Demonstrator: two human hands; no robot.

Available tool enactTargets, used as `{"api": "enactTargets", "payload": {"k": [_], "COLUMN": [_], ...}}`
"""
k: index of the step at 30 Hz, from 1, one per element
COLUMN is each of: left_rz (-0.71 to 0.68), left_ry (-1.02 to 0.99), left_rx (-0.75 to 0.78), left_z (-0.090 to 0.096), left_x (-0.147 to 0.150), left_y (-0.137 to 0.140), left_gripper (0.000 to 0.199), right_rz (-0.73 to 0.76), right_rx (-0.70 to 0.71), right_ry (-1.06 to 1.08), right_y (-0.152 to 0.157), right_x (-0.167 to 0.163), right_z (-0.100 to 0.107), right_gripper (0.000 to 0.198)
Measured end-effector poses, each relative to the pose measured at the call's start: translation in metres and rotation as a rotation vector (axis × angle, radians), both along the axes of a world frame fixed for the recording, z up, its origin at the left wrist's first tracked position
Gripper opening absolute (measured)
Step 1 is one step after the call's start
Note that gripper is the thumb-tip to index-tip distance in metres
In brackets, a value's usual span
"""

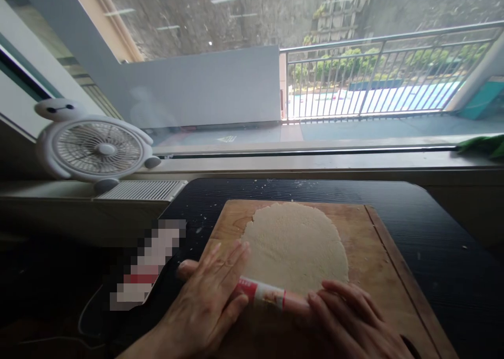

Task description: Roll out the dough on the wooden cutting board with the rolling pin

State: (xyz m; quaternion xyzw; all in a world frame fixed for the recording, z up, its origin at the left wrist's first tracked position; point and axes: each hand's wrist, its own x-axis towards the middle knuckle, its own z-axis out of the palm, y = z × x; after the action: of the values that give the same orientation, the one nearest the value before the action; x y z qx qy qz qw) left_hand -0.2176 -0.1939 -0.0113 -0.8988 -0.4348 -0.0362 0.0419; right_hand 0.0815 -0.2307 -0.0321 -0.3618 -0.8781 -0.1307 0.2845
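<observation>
A flattened, roughly round sheet of pale dough [295, 243] lies on a wooden cutting board [366, 254]. Across its near edge runs a wooden rolling pin [271, 296] with a red and white printed label in the middle. My left hand [212, 291] rests over the pin's left part, open, with fingers stretched forward and the thumb on the near side. Over the right part lies my right hand [350, 317], its fingers extended and slightly bent, not wrapped round the pin. Its thumb is hidden. The pin's left end sticks out beyond my left hand.
The board rests on a black table [397, 207] dusted with flour specks. Left of it is a blurred-out flat object [149, 270] near a white cable [84, 306]. A white fan [104, 149] stands on the ledge by the window, and green cloth-like material [484, 146] is at right.
</observation>
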Motion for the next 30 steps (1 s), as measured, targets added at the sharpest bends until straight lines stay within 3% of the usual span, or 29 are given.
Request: {"api": "enactTargets", "payload": {"k": [3, 6, 8, 10, 15, 18, 20, 26, 28, 30], "left_rz": [0.024, 0.151, 0.207, 0.192, -0.035, -0.056, -0.049, 0.058, 0.062, 0.016], "left_ry": [-0.017, -0.020, -0.017, -0.024, 0.000, -0.017, -0.025, -0.084, -0.099, -0.082], "left_rx": [-0.078, -0.194, -0.242, -0.247, -0.087, 0.015, 0.024, -0.089, -0.098, -0.090], "left_z": [0.000, 0.002, 0.003, 0.003, -0.001, -0.003, -0.003, 0.011, 0.013, 0.010], "left_x": [0.025, 0.056, 0.067, 0.066, 0.030, 0.019, 0.026, 0.073, 0.076, 0.067], "left_y": [0.059, 0.124, 0.145, 0.139, 0.058, 0.036, 0.048, 0.126, 0.128, 0.111], "left_gripper": [0.056, 0.061, 0.064, 0.063, 0.056, 0.063, 0.060, 0.054, 0.054, 0.053], "right_rz": [-0.095, -0.207, -0.262, -0.258, -0.085, -0.046, -0.061, -0.218, -0.222, -0.183], "right_rx": [-0.057, -0.155, -0.124, -0.079, -0.010, 0.000, -0.047, -0.189, -0.171, -0.141], "right_ry": [0.038, -0.015, -0.024, -0.049, -0.032, 0.023, 0.017, 0.009, 0.002, 0.015], "right_y": [0.021, 0.036, 0.037, 0.031, 0.002, 0.002, 0.011, 0.036, 0.034, 0.027], "right_x": [0.001, 0.002, 0.002, 0.004, 0.010, 0.009, 0.008, 0.012, 0.014, 0.014], "right_z": [0.007, 0.016, 0.019, 0.018, 0.011, 0.009, 0.010, 0.016, 0.015, 0.009], "right_gripper": [0.030, 0.029, 0.029, 0.033, 0.035, 0.031, 0.030, 0.031, 0.034, 0.037]}}
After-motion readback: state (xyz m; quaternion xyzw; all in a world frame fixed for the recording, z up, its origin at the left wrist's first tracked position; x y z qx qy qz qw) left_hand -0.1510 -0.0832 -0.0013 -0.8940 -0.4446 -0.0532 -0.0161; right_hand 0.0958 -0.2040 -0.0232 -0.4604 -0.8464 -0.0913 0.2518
